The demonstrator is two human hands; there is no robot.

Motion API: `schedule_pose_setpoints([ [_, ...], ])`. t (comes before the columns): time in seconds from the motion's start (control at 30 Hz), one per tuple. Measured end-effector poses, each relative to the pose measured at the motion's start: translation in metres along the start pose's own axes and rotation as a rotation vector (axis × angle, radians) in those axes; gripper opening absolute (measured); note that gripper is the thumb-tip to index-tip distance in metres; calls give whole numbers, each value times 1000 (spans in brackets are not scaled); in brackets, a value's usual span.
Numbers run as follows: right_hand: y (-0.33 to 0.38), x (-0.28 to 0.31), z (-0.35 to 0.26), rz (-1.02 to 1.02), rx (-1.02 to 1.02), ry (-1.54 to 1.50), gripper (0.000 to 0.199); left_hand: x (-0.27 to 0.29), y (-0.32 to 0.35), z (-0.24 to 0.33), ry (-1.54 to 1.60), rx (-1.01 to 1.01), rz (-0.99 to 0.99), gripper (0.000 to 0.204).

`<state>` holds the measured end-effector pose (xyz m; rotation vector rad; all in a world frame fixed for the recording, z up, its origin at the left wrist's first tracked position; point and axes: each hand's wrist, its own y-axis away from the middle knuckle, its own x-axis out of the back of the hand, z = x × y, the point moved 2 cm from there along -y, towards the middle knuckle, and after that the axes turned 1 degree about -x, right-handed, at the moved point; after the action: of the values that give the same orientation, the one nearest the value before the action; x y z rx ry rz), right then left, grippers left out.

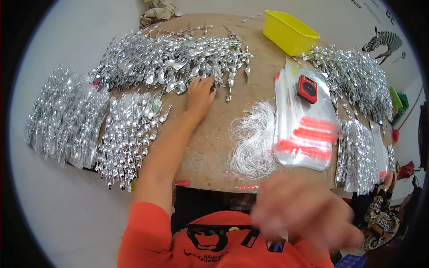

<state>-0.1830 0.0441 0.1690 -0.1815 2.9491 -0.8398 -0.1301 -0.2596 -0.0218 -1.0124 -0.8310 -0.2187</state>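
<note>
L hand (199,94) is stretched out to the far heap of silver ornaments (172,60) — shiny twisted metallic pieces piled across the back of the table. Fingers spread, palm down, fingertips touching the near edge of the heap; nothing pinched. R hand (303,210) is close to the camera near the table's front edge, badly motion-blurred, so grip can't be told, nor whether it holds anything.

Just L of the forearm lies a second batch of silver ornaments (127,136), laid in rows, reaching toward the front-left edge. Further L, a third batch (65,118) hangs over the table's side. Between the L arm and the bundle of white threads (254,138) there's a bare strip of brown tabletop (210,143) — the main open room. Threads touch a stack of clear bags w/ red strips (306,129); a small red device (307,89) sits on top. More silver pieces (357,85) crowd the R side. Yellow bin (290,32) at the far edge.

Table is round, worn brown; pale floor around it. Another person's patterned sleeve (380,219) shows at lower R.
</note>
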Motion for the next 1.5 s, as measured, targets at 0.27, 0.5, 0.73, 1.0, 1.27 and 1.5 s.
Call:
schedule_pose_setpoints([
  [0.27,-16,1,8,-23,46,256,24,65,80,64,166,32,-129,50],
  [0.5,-78,-9,62,-122,97,565,33,14,119,51,475,1,-42,34],
  [0.73,-172,88,211,-45,4,1216,56,59,100,70,383,2,-75,26],
  [1.0,-278,83,299,-177,-162,1622,93,54,98,70,412,35,-108,28],
  [1.27,-348,90,352,-451,-432,1738,115,49,98,74,494,81,-142,27],
  [1.5,-335,95,371,-277,-1,1759,49,53,101,74,605,75,-85,32],
])
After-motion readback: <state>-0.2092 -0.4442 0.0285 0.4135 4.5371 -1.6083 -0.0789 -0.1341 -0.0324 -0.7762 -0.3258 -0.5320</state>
